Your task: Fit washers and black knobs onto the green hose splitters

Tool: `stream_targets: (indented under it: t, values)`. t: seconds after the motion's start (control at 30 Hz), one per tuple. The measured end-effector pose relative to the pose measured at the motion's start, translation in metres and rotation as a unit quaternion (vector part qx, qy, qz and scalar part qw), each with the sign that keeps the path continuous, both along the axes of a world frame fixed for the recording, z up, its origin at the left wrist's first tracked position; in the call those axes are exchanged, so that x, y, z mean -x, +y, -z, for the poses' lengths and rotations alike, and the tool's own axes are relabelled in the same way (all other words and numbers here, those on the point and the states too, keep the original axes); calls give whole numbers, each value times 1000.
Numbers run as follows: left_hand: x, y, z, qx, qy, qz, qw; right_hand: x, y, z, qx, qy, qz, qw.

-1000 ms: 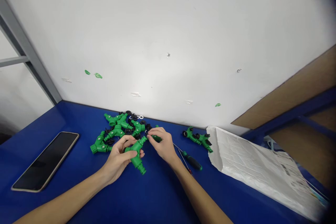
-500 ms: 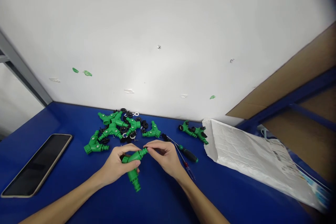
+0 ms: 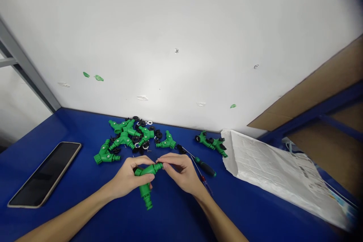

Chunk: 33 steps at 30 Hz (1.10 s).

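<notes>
My left hand [image 3: 127, 178] is closed round a green plastic Y-shaped hose splitter [image 3: 145, 193], thumb on top, with one ribbed arm pointing down towards me. The fingertips of my right hand [image 3: 183, 173] pinch the tip of its other ribbed arm; whether a small part sits between them is hidden. Behind my hands lie several more green splitters [image 3: 124, 140] among black rings and caps [image 3: 136, 139] and white washers [image 3: 149, 123]. A single splitter [image 3: 167, 140] rests just beyond my right hand.
Right of my right hand lie a screwdriver with a green-and-black handle [image 3: 208, 167] and a thin red one [image 3: 203, 179]. Two splitters with black parts [image 3: 218, 145] touch a white mailer bag [image 3: 269, 170]. A phone [image 3: 45, 174] lies left, and a white wall [image 3: 170, 26] rises behind.
The whole view has shifted slightly, so things sit a little further right. Both hands keep their grip on the splitter, with only a slight movement of the right fingers at its tip.
</notes>
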State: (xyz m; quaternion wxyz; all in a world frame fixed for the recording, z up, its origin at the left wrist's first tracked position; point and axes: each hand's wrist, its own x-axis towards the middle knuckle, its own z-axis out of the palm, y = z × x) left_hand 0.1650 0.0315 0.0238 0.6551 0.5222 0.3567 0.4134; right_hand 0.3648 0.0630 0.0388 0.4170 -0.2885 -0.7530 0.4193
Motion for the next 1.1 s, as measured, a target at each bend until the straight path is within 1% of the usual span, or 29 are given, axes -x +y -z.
stream_targets:
  t: [0.13,0.3,0.4,0.47,0.53,0.6,0.67,0.7,0.77,0.83,1.0,1.1]
  values:
    - [1,0,-1,9,-5,2,1000,-1,0,3,-50,30,11,998]
    - [1,-2,-2,-9,-4,-2,1000,4,-3,9,-123,70,43,989]
    - [1,-6,-1,-35,12,-14,999,5,-6,11,-174,59,62,981]
    - [1,-9,0,-74,51,-32,995,6,-7,12,-200,42,65,977]
    - [1,-11,1,-143,111,-45,983,6,-8,13,-207,29,58,976]
    - [1,-12,3,-224,165,-46,960,8,-9,13,-201,30,51,978]
    - [0,-12,4,-288,190,-50,937,10,-10,13,-191,44,49,979]
    - [0,-13,4,-307,191,-61,930,12,-10,13,-187,53,49,980]
    - [-1,-13,4,-326,177,-86,925,14,-11,13,-182,70,51,979]
    - [-2,-13,3,-331,154,-100,926,16,-11,12,-187,80,52,978]
    - [-3,-14,2,-324,122,-108,932,18,-13,16,-223,65,70,970]
    - [-5,-15,3,-302,109,-117,940,21,-19,20,-202,52,97,973]
